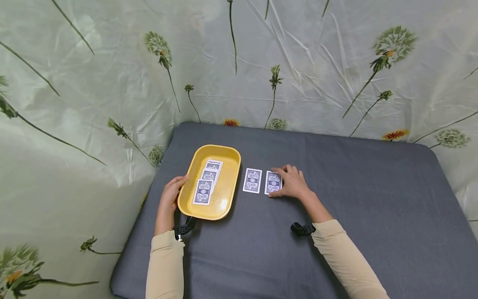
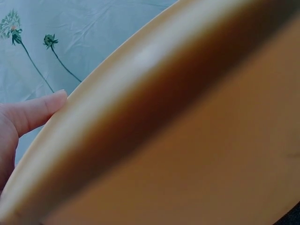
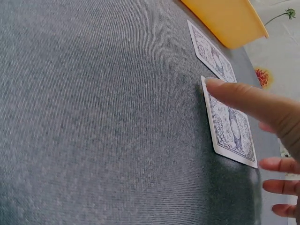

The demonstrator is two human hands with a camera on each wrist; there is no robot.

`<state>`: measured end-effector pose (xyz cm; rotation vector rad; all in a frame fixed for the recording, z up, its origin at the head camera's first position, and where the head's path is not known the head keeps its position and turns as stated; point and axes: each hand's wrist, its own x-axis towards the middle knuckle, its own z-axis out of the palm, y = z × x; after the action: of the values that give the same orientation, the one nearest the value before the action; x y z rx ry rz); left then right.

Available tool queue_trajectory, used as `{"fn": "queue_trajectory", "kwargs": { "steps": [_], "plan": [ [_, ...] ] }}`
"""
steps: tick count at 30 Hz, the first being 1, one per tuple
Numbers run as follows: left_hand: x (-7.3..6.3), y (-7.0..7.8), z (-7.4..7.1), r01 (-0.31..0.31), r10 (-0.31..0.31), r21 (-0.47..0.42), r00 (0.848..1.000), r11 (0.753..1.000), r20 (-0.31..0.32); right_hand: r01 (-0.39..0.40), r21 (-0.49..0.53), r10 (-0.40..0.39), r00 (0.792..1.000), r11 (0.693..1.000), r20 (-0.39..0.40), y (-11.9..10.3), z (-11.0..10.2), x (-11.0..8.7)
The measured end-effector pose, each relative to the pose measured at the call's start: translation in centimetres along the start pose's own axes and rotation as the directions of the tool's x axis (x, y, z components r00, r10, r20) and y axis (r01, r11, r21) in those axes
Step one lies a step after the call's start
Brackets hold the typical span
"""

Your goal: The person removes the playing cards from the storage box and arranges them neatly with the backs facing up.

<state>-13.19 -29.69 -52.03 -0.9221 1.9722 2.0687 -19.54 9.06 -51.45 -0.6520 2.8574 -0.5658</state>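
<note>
My left hand (image 1: 169,195) grips the left rim of a yellow tray (image 1: 228,166). In the left wrist view the thumb (image 2: 44,108) lies against the tray's outer edge, and its underside fills most of that view. Inside the tray several overlapping playing cards (image 1: 203,192) lie with blue patterned backs up. To the tray's right, one playing card (image 1: 252,180) lies face down. Beside it my right hand (image 1: 293,184) holds another face-down playing card (image 3: 234,129) by its edges, thumb at the near end and index finger at the far end. The other fingers spread past its side.
A grey cloth-covered table (image 1: 354,187) lies under everything. Behind it and on the left hangs a pale curtain (image 1: 209,62) printed with dandelions. Black wrist mounts (image 1: 301,229) project from both sleeves, the left one close under the tray's near edge.
</note>
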Motion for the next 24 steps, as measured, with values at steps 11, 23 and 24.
{"fn": "queue_trajectory", "kwargs": {
  "steps": [11,23,24],
  "plan": [
    [0.1,0.2,-0.1,0.008,-0.008,-0.030,1.000,1.000,-0.007,0.013,-0.011,-0.015,0.991,1.000,-0.130,-2.5,-0.9,1.5],
    [0.0,0.1,-0.1,0.021,-0.021,-0.014,1.000,1.000,0.020,0.066,0.015,-0.064,0.993,0.998,-0.098,-7.6,-1.9,3.8],
    [0.0,0.1,-0.1,0.023,-0.022,-0.015,1.000,1.000,0.022,0.068,0.009,-0.067,0.994,0.998,-0.089,-8.1,-1.9,4.1]
  ]
}}
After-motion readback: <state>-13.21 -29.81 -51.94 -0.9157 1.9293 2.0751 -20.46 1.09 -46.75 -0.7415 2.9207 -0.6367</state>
